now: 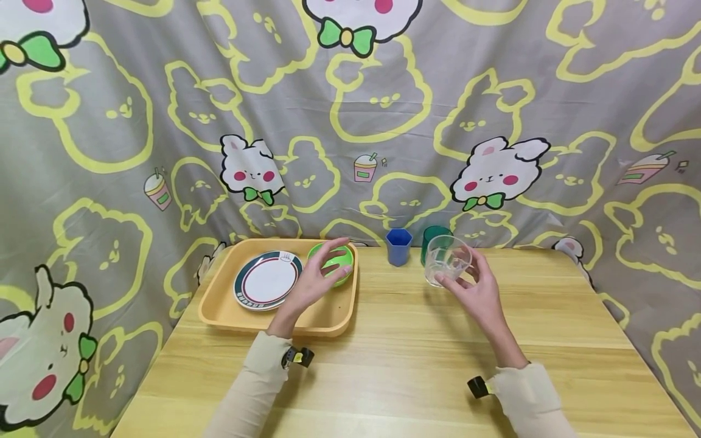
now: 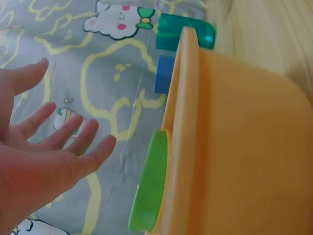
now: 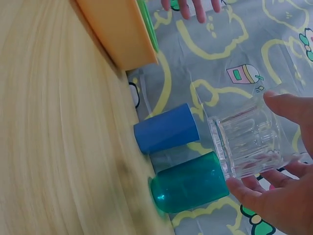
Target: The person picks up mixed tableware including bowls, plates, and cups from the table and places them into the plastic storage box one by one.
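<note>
My right hand [image 1: 482, 295] grips a clear cup [image 1: 446, 258] between thumb and fingers, above the table. In the right wrist view the clear cup [image 3: 252, 139] is held over a teal cup [image 3: 190, 183] and a blue cup [image 3: 167, 129], both upright on the table near the curtain. Fingers spread and holding nothing, my left hand [image 1: 312, 283] hovers over an orange tray [image 1: 323, 316]. Nearest to it is a green bowl [image 1: 343, 267] in the tray, partly hidden by that hand. In the left wrist view a gap separates the hand [image 2: 54, 156] from the bowl [image 2: 150, 186].
A white plate [image 1: 265, 281] with a dark green rim lies in the tray's left part. The wooden table [image 1: 405, 365] extends in front and to the right. A grey patterned curtain [image 1: 306, 115] hangs behind the table and along its sides.
</note>
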A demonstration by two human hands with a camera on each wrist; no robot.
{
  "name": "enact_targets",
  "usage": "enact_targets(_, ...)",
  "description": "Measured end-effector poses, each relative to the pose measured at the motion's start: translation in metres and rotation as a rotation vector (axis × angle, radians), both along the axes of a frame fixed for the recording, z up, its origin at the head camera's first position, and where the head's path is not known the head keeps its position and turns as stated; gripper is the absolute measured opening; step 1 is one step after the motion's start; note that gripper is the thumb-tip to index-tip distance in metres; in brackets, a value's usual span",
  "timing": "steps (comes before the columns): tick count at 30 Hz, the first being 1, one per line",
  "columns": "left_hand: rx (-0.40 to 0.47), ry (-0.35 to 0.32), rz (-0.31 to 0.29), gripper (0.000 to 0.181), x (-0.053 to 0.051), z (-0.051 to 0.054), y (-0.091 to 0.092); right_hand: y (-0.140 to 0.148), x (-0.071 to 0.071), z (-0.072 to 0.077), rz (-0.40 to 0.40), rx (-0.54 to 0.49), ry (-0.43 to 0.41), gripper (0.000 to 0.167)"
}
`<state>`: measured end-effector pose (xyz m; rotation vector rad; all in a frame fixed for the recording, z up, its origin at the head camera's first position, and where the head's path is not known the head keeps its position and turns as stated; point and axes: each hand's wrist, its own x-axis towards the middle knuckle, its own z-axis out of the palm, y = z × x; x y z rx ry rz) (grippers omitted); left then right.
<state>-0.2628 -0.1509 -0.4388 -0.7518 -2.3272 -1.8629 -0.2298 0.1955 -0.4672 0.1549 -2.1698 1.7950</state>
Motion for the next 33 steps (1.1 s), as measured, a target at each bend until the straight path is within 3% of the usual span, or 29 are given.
enact_targets(12, 0.031, -0.038, -0.122, 0.068, 0.005, 0.004, 0.023, -0.012, 0.009, 0.009, 0.084, 0.016, 0.008, 0.081)
enact_targets(21, 0.025, -0.043, -0.147, 0.069, 0.01, 0.003, 0.035, -0.024, 0.013, 0.013, 0.126, -0.025, 0.006, 0.078)
enact_targets(33, 0.057, -0.061, -0.225, 0.071, 0.01, -0.003, 0.05, -0.039, 0.018, 0.018, 0.217, 0.044, -0.012, 0.078)
